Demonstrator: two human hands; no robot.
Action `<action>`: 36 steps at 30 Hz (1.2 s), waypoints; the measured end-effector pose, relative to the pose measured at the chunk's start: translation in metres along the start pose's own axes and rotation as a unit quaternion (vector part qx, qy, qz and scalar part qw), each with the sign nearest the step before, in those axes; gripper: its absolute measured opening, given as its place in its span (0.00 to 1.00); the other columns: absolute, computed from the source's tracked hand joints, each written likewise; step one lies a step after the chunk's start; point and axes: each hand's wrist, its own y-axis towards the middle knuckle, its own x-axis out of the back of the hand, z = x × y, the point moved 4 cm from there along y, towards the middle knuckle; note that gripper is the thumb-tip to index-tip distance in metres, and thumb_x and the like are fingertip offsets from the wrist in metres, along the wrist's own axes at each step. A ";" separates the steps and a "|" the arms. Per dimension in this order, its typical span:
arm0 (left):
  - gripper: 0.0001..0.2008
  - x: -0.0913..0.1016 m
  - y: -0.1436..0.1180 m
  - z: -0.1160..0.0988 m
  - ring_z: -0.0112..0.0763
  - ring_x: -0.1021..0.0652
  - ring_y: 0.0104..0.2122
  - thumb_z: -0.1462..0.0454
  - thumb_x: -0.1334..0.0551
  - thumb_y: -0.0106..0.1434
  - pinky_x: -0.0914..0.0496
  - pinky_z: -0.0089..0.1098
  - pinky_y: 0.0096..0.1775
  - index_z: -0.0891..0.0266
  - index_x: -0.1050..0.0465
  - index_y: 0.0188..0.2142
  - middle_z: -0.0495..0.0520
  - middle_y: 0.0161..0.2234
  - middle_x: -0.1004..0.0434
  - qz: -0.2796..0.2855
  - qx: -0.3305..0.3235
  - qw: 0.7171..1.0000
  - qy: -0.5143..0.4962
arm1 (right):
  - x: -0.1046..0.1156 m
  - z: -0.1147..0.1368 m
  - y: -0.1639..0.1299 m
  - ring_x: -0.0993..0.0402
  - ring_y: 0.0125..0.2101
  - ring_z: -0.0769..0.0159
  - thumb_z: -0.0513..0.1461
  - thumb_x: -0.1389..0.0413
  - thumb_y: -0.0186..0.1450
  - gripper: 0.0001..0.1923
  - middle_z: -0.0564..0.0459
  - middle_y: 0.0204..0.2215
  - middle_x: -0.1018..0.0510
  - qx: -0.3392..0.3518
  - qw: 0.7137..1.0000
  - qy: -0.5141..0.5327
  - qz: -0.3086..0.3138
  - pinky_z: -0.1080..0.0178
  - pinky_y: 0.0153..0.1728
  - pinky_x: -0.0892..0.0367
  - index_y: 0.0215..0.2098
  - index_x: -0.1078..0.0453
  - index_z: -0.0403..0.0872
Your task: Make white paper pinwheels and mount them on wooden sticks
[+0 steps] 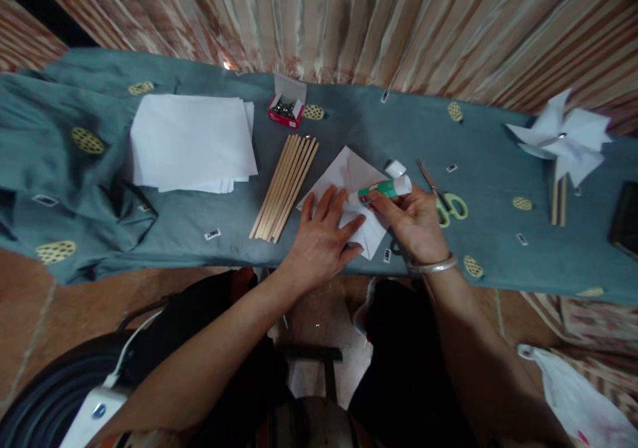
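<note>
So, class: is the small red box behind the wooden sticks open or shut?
Open. The small red box has its white lid flap raised behind it, and dark metal bits show inside.

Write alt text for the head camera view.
The right hand holds a green glue stick over folded white paper pressed down by the left hand, beside wooden sticks, scissors and a paper pinwheel.

A green-and-white glue stick (381, 190) lies nearly level over a folded white paper square (349, 202) — flat on the cloth.
</note>
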 end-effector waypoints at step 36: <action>0.26 0.008 0.000 -0.005 0.57 0.47 0.67 0.51 0.40 0.64 0.51 0.61 0.61 0.55 0.34 0.59 0.65 0.66 0.45 0.019 0.015 0.999 0.022 | 0.057 0.022 -0.017 0.20 0.35 0.68 0.43 0.35 0.58 0.08 0.57 0.34 0.18 0.045 0.982 0.102 -0.151 0.63 0.37 0.23 0.35 0.24 0.52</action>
